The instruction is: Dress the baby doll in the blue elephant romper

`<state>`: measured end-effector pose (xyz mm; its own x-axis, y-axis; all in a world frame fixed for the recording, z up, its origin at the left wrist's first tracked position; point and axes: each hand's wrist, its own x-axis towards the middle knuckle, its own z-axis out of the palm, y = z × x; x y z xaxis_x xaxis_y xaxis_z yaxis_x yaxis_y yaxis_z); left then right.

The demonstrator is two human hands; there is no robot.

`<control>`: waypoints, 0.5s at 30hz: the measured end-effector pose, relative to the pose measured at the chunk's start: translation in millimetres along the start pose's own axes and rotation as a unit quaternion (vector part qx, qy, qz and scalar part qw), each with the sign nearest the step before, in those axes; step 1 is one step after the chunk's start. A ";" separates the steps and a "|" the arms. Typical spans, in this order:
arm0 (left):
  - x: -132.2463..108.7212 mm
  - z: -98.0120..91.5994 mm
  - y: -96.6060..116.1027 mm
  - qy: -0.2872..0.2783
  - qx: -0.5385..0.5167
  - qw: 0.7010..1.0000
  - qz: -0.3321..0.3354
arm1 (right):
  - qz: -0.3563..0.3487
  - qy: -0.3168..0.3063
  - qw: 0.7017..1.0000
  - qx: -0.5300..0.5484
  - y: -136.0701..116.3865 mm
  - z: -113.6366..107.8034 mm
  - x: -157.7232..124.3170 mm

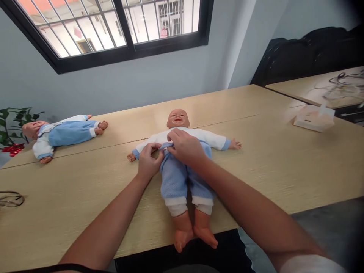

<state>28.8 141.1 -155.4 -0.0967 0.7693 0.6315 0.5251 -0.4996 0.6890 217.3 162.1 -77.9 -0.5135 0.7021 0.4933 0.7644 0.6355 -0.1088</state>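
A baby doll (178, 118) lies on its back in the middle of the wooden table (284, 159), arms spread, feet over the front edge. It wears a white top and blue dungarees (174, 178). My left hand (148, 161) pinches the blue bib fabric at the doll's chest, on the left side. My right hand (184, 146) lies on the chest and grips the same blue fabric at the top of the bib. The two hands nearly touch.
A second doll (61, 133) in the same clothes lies at the far left of the table. A tissue box (314, 117) stands at the right. Wire-rimmed glasses (10, 199) rest at the left edge. A green plant (13, 125) stands behind.
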 end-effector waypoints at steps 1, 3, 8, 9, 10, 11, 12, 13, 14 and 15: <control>-0.4 0.1 -1.4 -0.009 -0.027 0.999 -0.017 | 0.022 -0.008 1.000 -0.002 1.7 -0.5 0.5; -1.3 0.8 -5.6 -0.023 -0.085 0.994 -0.058 | 0.046 -0.041 0.998 0.001 6.8 -1.2 2.0; -2.6 4.8 -14.6 -0.026 -0.115 0.989 -0.090 | -0.042 -0.085 0.994 0.059 17.9 0.8 6.8; -2.4 5.6 -15.4 -0.031 -0.110 0.989 -0.089 | -0.064 -0.076 0.993 0.065 18.0 1.9 7.2; -2.0 6.3 -15.6 -0.033 -0.104 0.990 -0.089 | -0.086 -0.063 0.992 0.064 17.3 3.2 7.2; -1.5 6.5 -15.2 -0.030 -0.095 0.991 -0.089 | -0.106 -0.045 0.992 0.055 15.8 4.7 6.9; -1.0 6.4 -14.0 -0.022 -0.083 0.992 -0.089 | -0.125 -0.024 0.991 0.040 13.8 6.3 6.2; -0.5 5.9 -11.9 -0.008 -0.069 0.994 -0.086 | -0.141 -0.001 0.990 0.020 11.6 7.9 5.3; -0.1 4.9 -8.9 0.009 -0.054 0.995 -0.079 | -0.153 0.022 0.988 -0.001 9.3 9.4 4.2; 0.2 3.7 -5.0 0.027 -0.036 0.997 -0.064 | -0.160 0.042 0.986 -0.019 7.2 10.7 3.0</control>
<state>29.2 145.2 -160.1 -0.2047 0.8072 0.5537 0.4446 -0.4273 0.7872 217.1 172.2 -86.5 -0.6977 0.4372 0.5676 0.5834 0.8065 0.0958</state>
